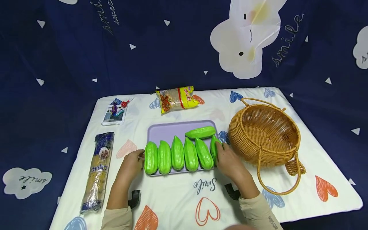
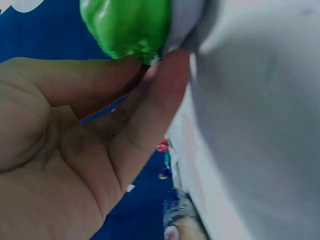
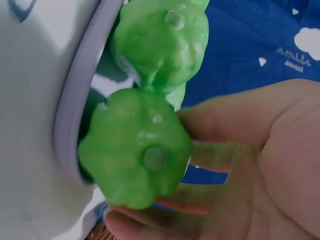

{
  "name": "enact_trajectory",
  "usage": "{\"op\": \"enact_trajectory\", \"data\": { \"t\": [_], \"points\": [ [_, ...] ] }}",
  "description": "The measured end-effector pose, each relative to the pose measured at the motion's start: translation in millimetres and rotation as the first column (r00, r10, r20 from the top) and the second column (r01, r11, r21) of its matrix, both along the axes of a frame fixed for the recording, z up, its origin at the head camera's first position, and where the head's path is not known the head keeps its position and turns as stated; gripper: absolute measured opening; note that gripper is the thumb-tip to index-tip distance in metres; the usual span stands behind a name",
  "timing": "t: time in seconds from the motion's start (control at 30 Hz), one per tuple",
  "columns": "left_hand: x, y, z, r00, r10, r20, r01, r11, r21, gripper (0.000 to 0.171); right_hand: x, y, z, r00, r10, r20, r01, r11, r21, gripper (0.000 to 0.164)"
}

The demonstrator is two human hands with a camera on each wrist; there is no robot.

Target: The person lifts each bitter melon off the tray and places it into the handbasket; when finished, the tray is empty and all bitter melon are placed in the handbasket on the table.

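Note:
A light purple tray [image 1: 165, 129] holds several green, ribbed bitter melons, most standing in a row side by side. One more bitter melon [image 1: 200, 132] lies crosswise behind the row's right end. At the tray's left side is my left hand [image 1: 133, 164]; its thumb and forefinger, fairly straight, touch the end of the leftmost bitter melon [image 2: 127, 25] and the tray's rim. My right hand [image 1: 230, 161] grips the rightmost bitter melon [image 3: 135, 150], thumb on one side and fingers round the other. That melon sits against the tray's right rim, beside its neighbour [image 3: 160, 45].
To the right stands a wicker basket [image 1: 237, 139] with its handles folded out. A yellow food packet [image 1: 178, 99] lies behind the tray. On the left are a long pack of noodles [image 1: 97, 172] and a small white packet [image 1: 115, 113]. Heart-print cloth covers the table [image 1: 172, 198].

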State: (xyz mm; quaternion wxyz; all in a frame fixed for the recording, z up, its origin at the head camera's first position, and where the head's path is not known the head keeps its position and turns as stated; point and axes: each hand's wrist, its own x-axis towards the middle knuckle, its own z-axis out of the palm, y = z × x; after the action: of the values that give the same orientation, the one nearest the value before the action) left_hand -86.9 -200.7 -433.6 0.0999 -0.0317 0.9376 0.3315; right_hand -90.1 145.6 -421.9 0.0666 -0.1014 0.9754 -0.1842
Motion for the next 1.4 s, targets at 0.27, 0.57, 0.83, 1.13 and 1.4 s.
{"op": "enact_trajectory", "data": {
  "t": [0.27,0.57,0.83,1.13,1.4],
  "points": [
    [8.6,-2,-7.0,0.999,0.031,0.033,-0.035,0.992,0.121,0.039,3.7,2,-4.3,1.000,0.003,0.015,-0.003,1.000,-0.018,0.059],
    [10.0,-3,-10.9,0.999,0.033,0.010,-0.034,0.994,0.100,0.039,6.0,1,-2.6,1.000,-0.011,0.002,0.011,0.999,-0.038,0.060],
    [10.7,-2,-10.2,0.999,0.035,-0.004,-0.034,0.994,0.100,0.040,9.4,8,42.2,0.978,-0.065,-0.197,0.033,0.986,-0.161,0.060],
    [9.4,-3,-10.5,0.999,0.035,-0.008,-0.034,0.995,0.098,0.039,-9.3,43,76.9,0.797,-0.351,-0.492,0.218,0.926,-0.308,0.059],
    [9.3,-3,-9.6,0.999,0.035,0.010,-0.036,0.995,0.097,0.040,-15.0,61,63.4,0.821,-0.430,-0.376,0.386,0.903,-0.189,0.056]
  ]
}}
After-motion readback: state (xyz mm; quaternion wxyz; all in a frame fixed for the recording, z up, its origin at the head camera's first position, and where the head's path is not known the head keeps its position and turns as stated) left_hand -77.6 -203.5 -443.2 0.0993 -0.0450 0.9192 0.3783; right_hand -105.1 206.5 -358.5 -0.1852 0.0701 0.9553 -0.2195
